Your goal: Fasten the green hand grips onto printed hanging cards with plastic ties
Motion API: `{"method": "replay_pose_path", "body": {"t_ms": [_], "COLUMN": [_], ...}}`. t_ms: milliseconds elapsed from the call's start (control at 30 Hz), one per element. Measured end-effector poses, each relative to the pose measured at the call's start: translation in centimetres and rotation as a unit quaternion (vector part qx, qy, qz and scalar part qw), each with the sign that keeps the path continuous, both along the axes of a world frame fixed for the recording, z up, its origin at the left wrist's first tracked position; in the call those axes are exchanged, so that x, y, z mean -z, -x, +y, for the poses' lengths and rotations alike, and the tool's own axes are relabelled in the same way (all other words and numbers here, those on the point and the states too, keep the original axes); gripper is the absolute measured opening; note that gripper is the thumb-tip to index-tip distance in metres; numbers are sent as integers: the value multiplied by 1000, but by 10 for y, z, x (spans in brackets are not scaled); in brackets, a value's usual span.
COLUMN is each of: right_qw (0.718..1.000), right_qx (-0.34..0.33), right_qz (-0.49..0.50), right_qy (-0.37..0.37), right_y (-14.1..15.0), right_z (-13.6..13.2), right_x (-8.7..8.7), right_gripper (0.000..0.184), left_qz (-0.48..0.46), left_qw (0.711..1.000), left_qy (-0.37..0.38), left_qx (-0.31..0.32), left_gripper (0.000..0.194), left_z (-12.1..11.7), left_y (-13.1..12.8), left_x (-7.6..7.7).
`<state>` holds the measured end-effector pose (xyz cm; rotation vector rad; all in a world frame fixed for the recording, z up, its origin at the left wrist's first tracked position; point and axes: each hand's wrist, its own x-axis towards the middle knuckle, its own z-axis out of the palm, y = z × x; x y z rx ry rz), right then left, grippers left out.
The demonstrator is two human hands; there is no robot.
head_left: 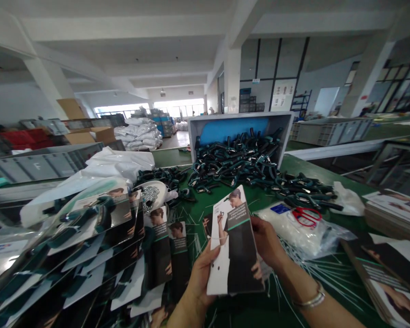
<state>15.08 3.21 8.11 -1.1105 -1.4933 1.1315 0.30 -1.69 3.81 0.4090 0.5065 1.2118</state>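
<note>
A printed packaging card (237, 255) is held upright in front of me, showing a picture, text and small punched holes. My left hand (203, 275) grips its lower left edge, thumb on the front. At the card's right edge, my right hand (266, 241) has its fingers behind it; what they do there is partly hidden. To the left lie overlapping cards with dark green hand grips (104, 214) mounted on them. Loose hand grips (232, 164) spill from a tipped grey crate (289, 132) beyond the card.
A bag of white cable ties (300, 237) with red scissors (307, 217) on top lies right. Loose ties scatter over the green table (198, 214). A bowl of small metal parts (152, 196) stands left. Stacks of cards (396, 209) sit at far right.
</note>
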Motion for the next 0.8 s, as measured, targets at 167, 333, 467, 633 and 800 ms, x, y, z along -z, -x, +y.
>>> {"method": "replay_pose_path", "body": {"t_ms": [167,333,467,633,800], "right_qw": [937,894,892,882,879], "right_qx": [-40,-78,-57,-63,-50], "right_qz": [-288,-387,-390,-405,-424], "right_qy": [-193,-213,-220,-235,-211], "right_y": [2,13,18,19,21], "right_z": [-12,-19,-17,-19,-21], "right_x": [-18,-25,-22,-23,-25], "right_gripper": [26,22,22,22,23], "left_qz": [-24,-69,-67,-5,-55], "left_qw": [999,994,993,997,995], "left_qy": [34,79,93,71,74], "left_qx": [3,4,-23,-26,-28], "left_gripper": [42,17,27,28,24], "left_z": [0,2,4,4,2], "left_y": [-1,4,8,8,3], "left_x": [3,19,35,38,28]}}
